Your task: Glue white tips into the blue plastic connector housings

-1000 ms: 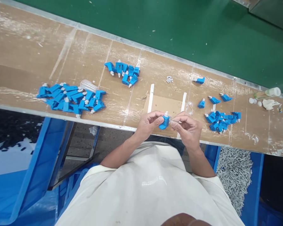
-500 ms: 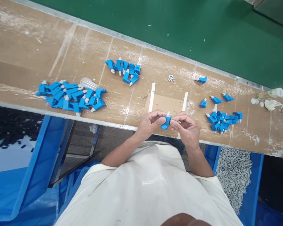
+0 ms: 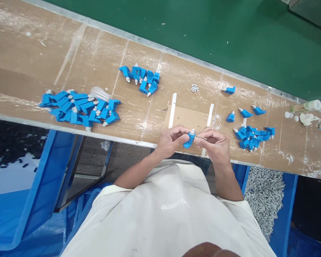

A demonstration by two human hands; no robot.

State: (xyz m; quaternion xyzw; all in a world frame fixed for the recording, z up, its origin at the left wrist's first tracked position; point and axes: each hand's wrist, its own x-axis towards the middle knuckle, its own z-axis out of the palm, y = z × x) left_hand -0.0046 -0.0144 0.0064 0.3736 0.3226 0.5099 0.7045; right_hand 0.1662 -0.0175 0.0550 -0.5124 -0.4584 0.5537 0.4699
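My left hand (image 3: 171, 140) is closed on a small blue plastic part (image 3: 188, 140) with a white tip, held over the near edge of the brown worktable (image 3: 37, 53). My right hand (image 3: 214, 142) is pinched against the right side of the same part; what its fingertips hold is too small to make out. Both hands hover above a cardboard patch (image 3: 188, 119) framed by two white strips. A big heap of the same blue parts (image 3: 79, 108) lies to the left, a smaller group (image 3: 141, 78) sits further back, and another pile (image 3: 253, 137) rests to the right.
Tiny white pieces (image 3: 194, 87) and three loose blue parts (image 3: 243, 113) lie right of centre. A clear tube (image 3: 100, 94) sits by the left heap. A bottle (image 3: 307, 106) and white wad are far right. A green belt (image 3: 203, 32) runs behind. Blue bins (image 3: 29, 192) stand below.
The blue part has tilted and sunk slightly between my hands, with my right fingertips closing onto its white tip. Everything on the table stays put.
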